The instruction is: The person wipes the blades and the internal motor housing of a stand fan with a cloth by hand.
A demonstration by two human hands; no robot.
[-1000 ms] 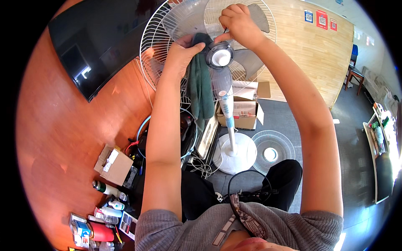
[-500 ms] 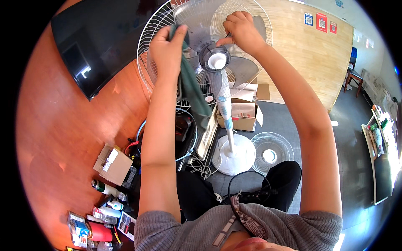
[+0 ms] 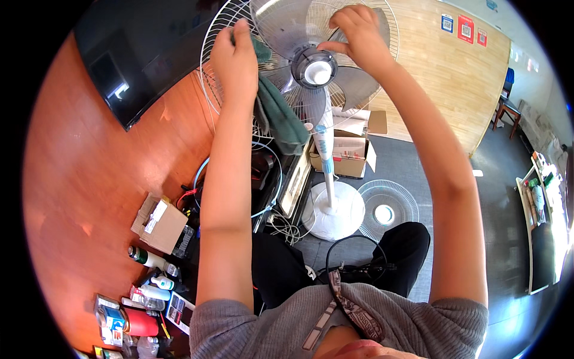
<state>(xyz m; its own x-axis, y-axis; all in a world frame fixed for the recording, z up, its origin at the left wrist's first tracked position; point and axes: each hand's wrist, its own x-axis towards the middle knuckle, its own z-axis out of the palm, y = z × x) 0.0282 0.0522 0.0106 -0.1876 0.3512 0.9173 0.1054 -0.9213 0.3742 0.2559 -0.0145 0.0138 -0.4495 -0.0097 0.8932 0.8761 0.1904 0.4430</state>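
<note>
Cloth (image 3: pixel 280 115) shifted outward from fan hub (image 3: pixel 317 72), gripped by L hand (image 3: pixel 234 64). R hand (image 3: pixel 363 37) part-curled, grip unclear; blade (image 3: pixel 281 23) btwn hands best steadied.

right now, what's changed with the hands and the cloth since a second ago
The left hand has moved left, away from beside the fan hub, still holding the dark green cloth, which now slants down to the right instead of hanging nearly straight. The right hand stays above and right of the hub. The white fan base and ribbed clear disc stay put.
</note>
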